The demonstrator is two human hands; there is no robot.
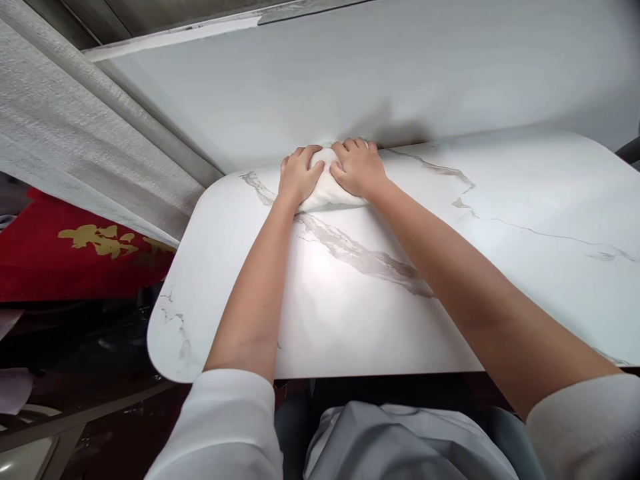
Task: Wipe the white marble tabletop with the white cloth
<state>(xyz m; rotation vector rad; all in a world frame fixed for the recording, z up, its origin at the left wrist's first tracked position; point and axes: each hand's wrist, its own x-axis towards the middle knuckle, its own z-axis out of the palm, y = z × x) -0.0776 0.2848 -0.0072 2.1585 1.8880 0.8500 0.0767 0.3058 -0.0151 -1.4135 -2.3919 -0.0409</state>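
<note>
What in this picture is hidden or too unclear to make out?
- Head view: the white lump is mostly covered by the left hand and right hand; cloth or dough, unclear.
- Head view: the red fabric is partly covered by the curtain and cut off at the left edge.

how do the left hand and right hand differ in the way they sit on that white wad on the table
The left hand covers the left side of the white wad; the right hand covers its right side, slightly nearer the wall. The left forearm runs almost straight across the table; the right forearm crosses it diagonally. Both hands are bare, palm down, with fingers curled on the wad.
</note>
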